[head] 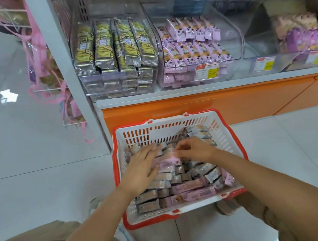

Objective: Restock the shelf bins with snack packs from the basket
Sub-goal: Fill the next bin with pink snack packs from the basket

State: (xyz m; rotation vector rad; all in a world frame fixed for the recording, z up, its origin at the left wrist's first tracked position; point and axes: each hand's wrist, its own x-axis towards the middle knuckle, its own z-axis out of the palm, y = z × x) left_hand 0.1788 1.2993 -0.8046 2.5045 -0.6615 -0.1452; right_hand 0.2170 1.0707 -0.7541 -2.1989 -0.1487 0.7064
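Pale glossy floor [40,151] tiles run up to a white shelf [190,92] with an orange base [211,105]. On the lowest shelf stand clear bins side by side. The left bin [84,84] is packed with upright yellow packs [112,45]. The middle bin [230,41] holds pink packs [191,39] banked to its left, with bare space on its right and a price tag [206,71] on its front. The right bin [259,42] has purple packs [305,38] at its far right, which are blurred. Left of the shelf post, bags with pink ribbons [39,54] hang from a wire rack.

A white basket [170,123] with a red rim sits on the floor just in front of the orange base, between the person's knees. It is filled with snack packs [180,186] in grey and pink wrappers, lying in loose rows and heaps.

Both hands are inside the basket. The left hand [143,166] lies flat on the heap, palm down, fingers nearly straight and spread a little, pressing on the packs and curled round none. The right hand [194,150] is just beside it with fingers curled, their tips pinching the end of a pink pack [166,159] that lies on top of the heap between the two hands. Both forearms are bare.
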